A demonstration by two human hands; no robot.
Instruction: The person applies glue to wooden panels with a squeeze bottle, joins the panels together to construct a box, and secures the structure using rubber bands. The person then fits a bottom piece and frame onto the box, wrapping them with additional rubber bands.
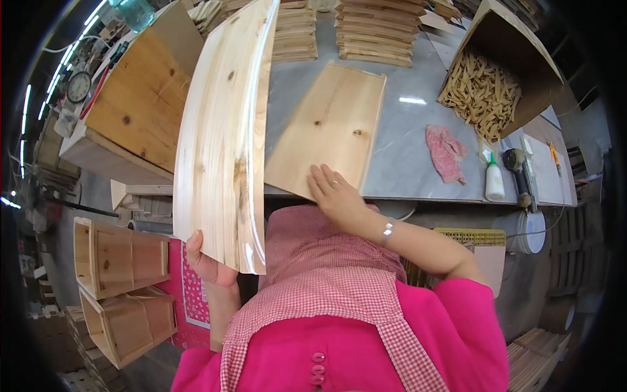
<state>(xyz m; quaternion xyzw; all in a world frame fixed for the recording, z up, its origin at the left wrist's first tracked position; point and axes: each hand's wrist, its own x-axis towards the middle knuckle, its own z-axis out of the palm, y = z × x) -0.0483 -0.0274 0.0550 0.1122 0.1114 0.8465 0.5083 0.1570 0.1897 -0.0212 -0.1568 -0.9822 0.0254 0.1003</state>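
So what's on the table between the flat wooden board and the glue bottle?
A crumpled pink rag lies between the flat board and the white glue bottle, seen in the head view.

You held in your left hand [210, 264] a pale wood board [225, 130], smooth, with a glossy sheen along its edge. Under your right hand [336, 193] lay a flat wood panel [326, 127], matt and knotty. The table top [405, 150] at the centre looked like polished grey stone. At the right were a pink cloth rag [445, 153] and a white plastic glue bottle [494, 181].
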